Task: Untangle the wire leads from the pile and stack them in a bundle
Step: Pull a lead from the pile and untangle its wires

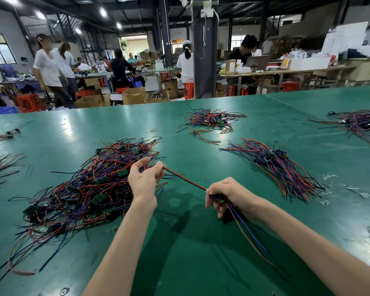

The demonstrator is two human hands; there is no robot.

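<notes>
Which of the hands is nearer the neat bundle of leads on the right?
Right. The right hand, gripping a lead, is just left of the bundle, not touching; the left hand is farther left, pinching that lead's red-black end at the tangled pile.

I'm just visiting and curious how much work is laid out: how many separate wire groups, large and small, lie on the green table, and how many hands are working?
Large wire groups: 4 (near pile, side bundle, middle pile, far-right pile)
Small wire groups: 2 (left-edge wires, far-left wires)
Held lead: 1
Hands: 2 (left hand, right hand)
Total: 9
</notes>
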